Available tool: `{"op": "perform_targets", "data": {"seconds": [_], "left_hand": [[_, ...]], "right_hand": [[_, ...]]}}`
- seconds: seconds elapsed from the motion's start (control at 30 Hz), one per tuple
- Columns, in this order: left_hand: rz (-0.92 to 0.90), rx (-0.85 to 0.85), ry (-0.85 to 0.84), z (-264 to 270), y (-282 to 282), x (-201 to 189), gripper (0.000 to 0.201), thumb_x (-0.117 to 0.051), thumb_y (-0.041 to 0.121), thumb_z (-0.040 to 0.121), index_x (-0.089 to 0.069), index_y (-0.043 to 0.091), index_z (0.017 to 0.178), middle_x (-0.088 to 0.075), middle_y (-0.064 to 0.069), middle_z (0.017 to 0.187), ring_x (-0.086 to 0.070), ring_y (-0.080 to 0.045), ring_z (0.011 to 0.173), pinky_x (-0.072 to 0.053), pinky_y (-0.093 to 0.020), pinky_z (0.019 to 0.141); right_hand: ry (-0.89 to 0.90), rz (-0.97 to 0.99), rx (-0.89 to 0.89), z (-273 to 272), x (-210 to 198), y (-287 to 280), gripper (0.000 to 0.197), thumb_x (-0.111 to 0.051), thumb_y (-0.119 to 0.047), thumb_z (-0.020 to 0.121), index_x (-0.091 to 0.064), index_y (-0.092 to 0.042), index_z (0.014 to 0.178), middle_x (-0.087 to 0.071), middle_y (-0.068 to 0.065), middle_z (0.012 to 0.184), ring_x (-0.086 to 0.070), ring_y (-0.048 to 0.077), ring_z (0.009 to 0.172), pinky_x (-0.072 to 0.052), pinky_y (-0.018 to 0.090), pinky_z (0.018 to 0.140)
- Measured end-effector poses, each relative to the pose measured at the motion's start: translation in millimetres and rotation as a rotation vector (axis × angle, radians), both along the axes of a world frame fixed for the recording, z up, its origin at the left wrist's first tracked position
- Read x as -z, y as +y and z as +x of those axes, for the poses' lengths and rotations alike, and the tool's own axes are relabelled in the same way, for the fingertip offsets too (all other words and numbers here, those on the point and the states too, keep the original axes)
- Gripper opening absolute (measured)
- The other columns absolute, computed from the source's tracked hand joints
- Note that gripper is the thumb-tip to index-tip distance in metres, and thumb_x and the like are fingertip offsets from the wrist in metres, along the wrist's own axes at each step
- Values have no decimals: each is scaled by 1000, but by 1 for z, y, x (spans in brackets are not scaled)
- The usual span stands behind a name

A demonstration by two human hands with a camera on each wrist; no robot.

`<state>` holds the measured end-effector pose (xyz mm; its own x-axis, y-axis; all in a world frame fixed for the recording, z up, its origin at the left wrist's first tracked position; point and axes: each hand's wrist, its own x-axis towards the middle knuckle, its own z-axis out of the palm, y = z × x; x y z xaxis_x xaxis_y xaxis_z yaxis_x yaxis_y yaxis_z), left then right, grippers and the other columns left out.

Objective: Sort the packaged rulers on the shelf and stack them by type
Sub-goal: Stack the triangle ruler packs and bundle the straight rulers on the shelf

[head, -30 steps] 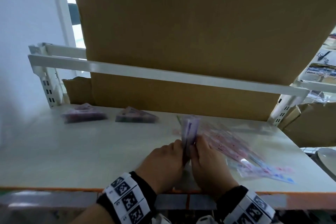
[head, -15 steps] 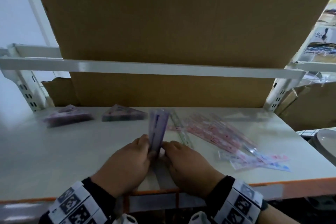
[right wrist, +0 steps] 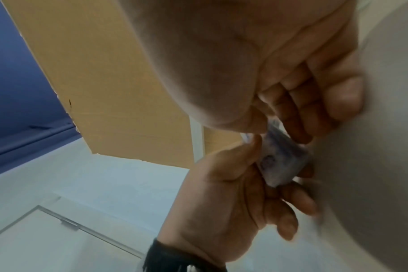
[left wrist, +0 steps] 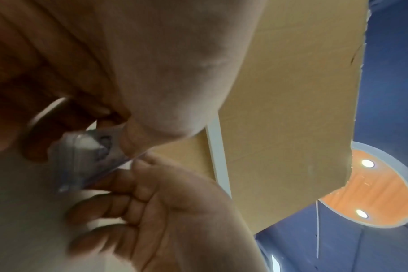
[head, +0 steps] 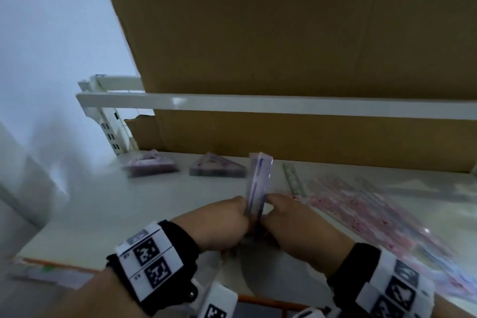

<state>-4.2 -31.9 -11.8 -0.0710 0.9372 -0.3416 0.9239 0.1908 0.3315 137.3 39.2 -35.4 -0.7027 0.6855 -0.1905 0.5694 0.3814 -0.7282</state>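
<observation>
Both hands hold one bundle of packaged rulers [head: 259,183] upright on its lower end, on the white shelf [head: 129,204] near its front edge. The left hand [head: 219,224] grasps the bundle's left face, the right hand [head: 296,222] its right face; each grip is clenched on the bundle, fingers curled round its lower part, as the wrist views confirm. Beyond the grip to the left, two stacks of triangular rulers [head: 152,166] [head: 216,168] lie flat near the back of the shelf, set apart from each other. To the right of the grip, loose packaged pink rulers [head: 361,204] lie spread flat across the shelf; their details are blurred. A green ruler [head: 294,181] lies just beyond the right hand. A cardboard sheet [head: 284,33] stands behind the shelf.
</observation>
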Motion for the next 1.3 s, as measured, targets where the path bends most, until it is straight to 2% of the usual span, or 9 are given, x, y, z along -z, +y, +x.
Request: {"op": "perform_targets", "data": {"seconds": [0.1,0.2,0.27,0.33,0.47,0.67,0.93,1.2,1.3], "left_hand": [[112,127,303,2,-13,6,29,-38,31,102,-48,9,116,-59,-9,102,-58,-25,78,-41,-26,62],[248,170,522,-4,-25,6,25,-36,29,100,-43,12,117,-60,-7,91,-48,-27,60,-36,-32,56],[278,181,542,-17,-34,-2,20,-38,24,96,-44,14,112,-57,-5,84,-41,-24,56,-35,-32,53],[238,226,566,-35,-43,-4,20,-39,23,95,-44,16,112,-57,-5,89,-44,-24,59,-39,-33,55],[149,307,572,-57,-55,-4,24,-40,20,95,-43,14,118,-56,-8,99,-57,-27,72,-43,-36,60],[34,376,505,-63,-50,-2,29,-40,19,98,-43,10,126,-53,-12,108,-50,-27,73,-44,-38,65],[-48,409,418,-71,-42,4,32,-39,31,103,-38,11,129,-55,-14,112,-58,-32,89,-50,-45,81],[-159,346,329,-90,-41,4,35,-37,36,103,-39,13,128,-55,-11,120,-58,-28,100,-42,-35,82],[-173,319,331,-91,-44,4,34,-37,37,103,-40,13,128,-55,-9,120,-58,-26,100,-43,-35,83]], "right_hand": [[224,-65,228,-2,-14,11,27,-59,-49,88,-52,-36,111,-71,-9,95,-69,10,80,-60,37,71],[455,-127,295,-3,-27,18,45,-71,-49,83,-45,-44,120,-65,-7,106,-71,10,81,-60,27,62],[474,-154,228,-5,-27,14,23,-73,-41,84,-58,-41,100,-68,-6,95,-71,10,79,-62,31,64],[370,-106,166,-6,-22,7,10,-74,-40,82,-64,-39,81,-70,-10,82,-70,7,73,-62,32,66],[-29,304,-97,-7,-17,-2,15,-58,-56,88,-61,-43,93,-65,-16,86,-61,-1,77,-49,19,67],[-417,858,-416,-16,-15,-22,20,-38,-27,98,-50,-32,114,-54,0,101,-57,26,91,-43,37,73],[-555,744,-342,-27,-15,-26,24,-42,-15,93,-52,-26,112,-54,4,105,-59,29,94,-48,39,78],[-752,610,-420,-37,-46,38,67,-42,-71,89,-30,-42,148,-37,-3,151,-40,23,134,-36,42,107],[-805,471,-494,-43,-45,61,67,-46,-67,91,-30,-40,150,-26,-7,159,-26,16,144,-22,34,115]]}}
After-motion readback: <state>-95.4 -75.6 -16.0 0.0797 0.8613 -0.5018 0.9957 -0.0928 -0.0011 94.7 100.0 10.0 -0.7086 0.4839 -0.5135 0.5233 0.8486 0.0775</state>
